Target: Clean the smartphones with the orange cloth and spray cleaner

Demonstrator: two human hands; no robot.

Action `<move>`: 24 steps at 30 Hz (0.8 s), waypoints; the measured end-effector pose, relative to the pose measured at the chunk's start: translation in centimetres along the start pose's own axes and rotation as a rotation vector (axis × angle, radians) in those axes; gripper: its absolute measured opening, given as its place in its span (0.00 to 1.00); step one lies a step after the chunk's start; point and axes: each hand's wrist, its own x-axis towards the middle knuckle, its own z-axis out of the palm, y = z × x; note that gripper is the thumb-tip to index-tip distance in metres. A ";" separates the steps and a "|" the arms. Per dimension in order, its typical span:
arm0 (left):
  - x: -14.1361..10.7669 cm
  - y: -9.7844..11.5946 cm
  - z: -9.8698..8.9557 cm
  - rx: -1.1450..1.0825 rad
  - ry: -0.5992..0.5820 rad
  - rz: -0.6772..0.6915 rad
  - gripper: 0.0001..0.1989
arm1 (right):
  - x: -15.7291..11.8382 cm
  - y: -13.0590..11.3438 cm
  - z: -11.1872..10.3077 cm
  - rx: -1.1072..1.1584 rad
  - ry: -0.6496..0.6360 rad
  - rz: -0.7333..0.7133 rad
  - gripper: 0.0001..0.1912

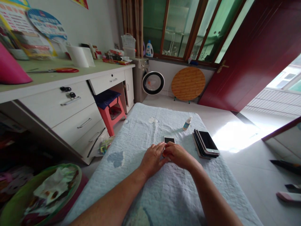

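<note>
A white smartphone (169, 138) with a dark screen lies on the light blue quilted cover, its top end showing beyond my hands. My left hand (152, 158) rests along the phone's left side, fingers reaching to its edge and thumb near its lower end. Over the middle of the phone, my right hand (178, 154) is bent with its fingers curled down and pressed together. Whatever is under those fingertips is hidden. To the right sits a stack of phones and tablets (207, 142), the top one white-framed. A small spray bottle (187, 123) with a blue label stands behind them.
The quilted cover (150, 121) spreads over the low surface before me. At left are a desk (70, 81) with drawers, a red stool (112, 114) and a full waste bin (81, 179). Farther back are a washing machine (138, 80) with its door ajar, a round wooden tabletop (188, 83) and a red door (235, 53).
</note>
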 end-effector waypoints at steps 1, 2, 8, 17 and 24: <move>0.0 0.1 -0.1 0.008 -0.009 0.006 0.28 | -0.3 -0.1 -0.1 0.018 -0.007 0.005 0.14; 0.0 0.1 -0.2 0.016 -0.019 0.007 0.26 | -0.5 -0.2 -0.3 0.038 -0.017 0.010 0.14; 0.0 0.2 -0.4 0.035 -0.047 0.008 0.19 | -1.5 0.0 -1.0 0.095 -0.067 0.023 0.13; 0.1 0.6 -0.9 0.002 -0.079 -0.011 0.23 | -0.2 2.5 1.0 0.002 0.256 0.120 0.13; 0.2 0.7 -1.1 -0.014 -0.081 -0.007 0.21 | 2.0 4.7 2.7 -0.074 0.498 0.255 0.12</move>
